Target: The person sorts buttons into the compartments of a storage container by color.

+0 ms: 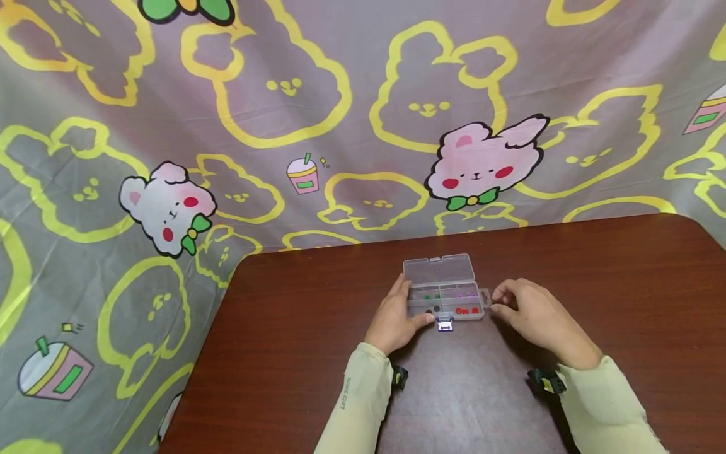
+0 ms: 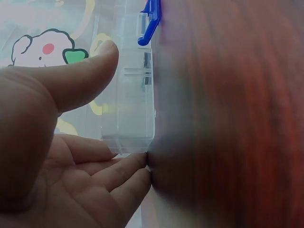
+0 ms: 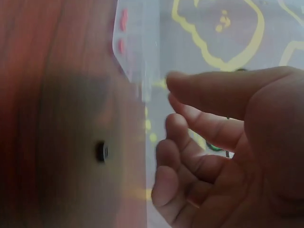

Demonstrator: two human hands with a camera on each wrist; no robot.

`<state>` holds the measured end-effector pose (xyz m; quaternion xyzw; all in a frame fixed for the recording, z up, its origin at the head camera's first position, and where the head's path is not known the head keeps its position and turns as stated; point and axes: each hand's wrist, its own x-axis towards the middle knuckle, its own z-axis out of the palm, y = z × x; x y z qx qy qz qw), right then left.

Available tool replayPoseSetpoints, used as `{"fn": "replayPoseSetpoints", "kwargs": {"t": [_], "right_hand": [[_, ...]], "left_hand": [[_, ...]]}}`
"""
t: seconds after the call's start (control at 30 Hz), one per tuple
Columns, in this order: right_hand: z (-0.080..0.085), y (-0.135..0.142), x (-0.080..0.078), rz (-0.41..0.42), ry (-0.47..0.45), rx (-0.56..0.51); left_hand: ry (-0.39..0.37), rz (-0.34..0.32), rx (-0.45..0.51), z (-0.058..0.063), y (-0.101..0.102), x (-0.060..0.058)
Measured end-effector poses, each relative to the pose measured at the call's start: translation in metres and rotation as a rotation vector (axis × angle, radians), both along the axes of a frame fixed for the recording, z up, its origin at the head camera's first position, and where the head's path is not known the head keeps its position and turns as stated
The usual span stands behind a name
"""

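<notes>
A clear plastic compartment box (image 1: 445, 301) lies on the table with its lid (image 1: 438, 271) swung back. Small green, purple, black and red pieces (image 1: 467, 311) sit in separate compartments. My left hand (image 1: 392, 318) holds the box at its left end, thumb along the front and fingers at the left side. A blue latch (image 2: 151, 23) hangs at the box's front edge. Beside the hanging tab (image 1: 485, 298) on the right is my right hand (image 1: 530, 312), fingers loosely bent; nothing shows between thumb and fingertips. A small black piece (image 3: 103, 152) lies on the table below that hand.
The brown wooden table (image 1: 295, 353) runs back to a patterned cloth (image 1: 363, 126) hanging behind and to the left. Each wrist wears a dark strapped device, one (image 1: 399, 377) on the left and one (image 1: 547, 381) on the right.
</notes>
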<state>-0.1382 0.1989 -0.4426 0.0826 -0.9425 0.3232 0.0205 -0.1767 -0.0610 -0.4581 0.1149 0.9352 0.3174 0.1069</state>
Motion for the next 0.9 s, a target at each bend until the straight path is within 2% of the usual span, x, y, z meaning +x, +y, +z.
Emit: {"fn": "replayPoseSetpoints", "kwargs": {"t": [0.4, 0.73, 0.9], "right_hand": [[-0.006, 0.023, 0.002, 0.035, -0.151, 0.055], [-0.009, 0.033, -0.001, 0.028, -0.226, 0.069], [-0.011, 0.034, -0.001, 0.028, -0.236, 0.068]], "left_hand": [[-0.004, 0.008, 0.003, 0.002, 0.000, 0.001], [-0.006, 0.012, 0.010, 0.002, 0.001, 0.001], [-0.005, 0.014, 0.008, 0.002, 0.001, 0.001]]}}
